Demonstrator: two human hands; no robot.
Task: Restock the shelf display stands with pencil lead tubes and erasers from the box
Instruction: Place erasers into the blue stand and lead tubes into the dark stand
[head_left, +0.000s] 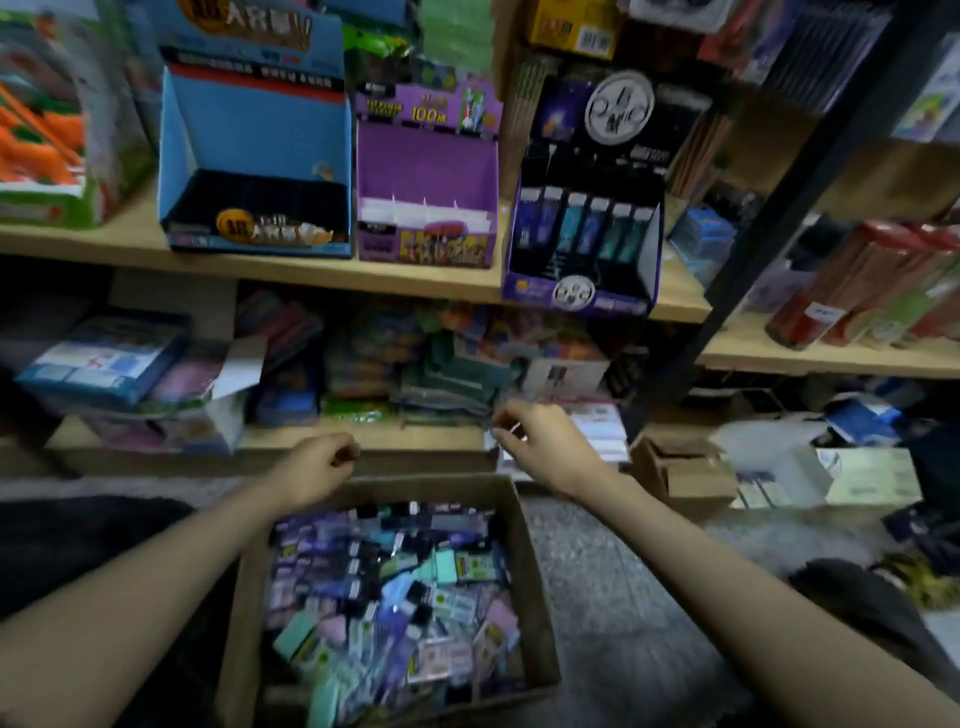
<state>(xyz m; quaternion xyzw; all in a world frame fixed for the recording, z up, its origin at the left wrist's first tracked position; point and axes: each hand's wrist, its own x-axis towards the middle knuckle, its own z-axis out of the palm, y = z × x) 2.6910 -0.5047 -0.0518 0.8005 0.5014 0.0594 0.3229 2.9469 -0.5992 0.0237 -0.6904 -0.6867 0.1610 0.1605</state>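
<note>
Box on the floor holds lead tubes and erasers: light, rigid, slick wrappers, so we'd pinch the long sides. Left hand and right hand are curled above it; can't tell if they're holding anything.

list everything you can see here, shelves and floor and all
upper shelf: one, pale wood, across the middle
blue display stand: one, blue, upper shelf, left
purple display stand: one, purple with white dividers, upper shelf, middle
dark display stand: one, black and purple, upper shelf, right
blue and teal tubes: a row, in the dark display stand
stacked packs: many, mixed colours, lower shelf
cardboard box: one, brown, on the floor
lead tubes and erasers: loose heap, purple, teal, black, in the cardboard box
small carton: one, brown, floor, right
left hand: fingers curled, over the box's far rim
right hand: fingertips together, before the lower shelf
</note>
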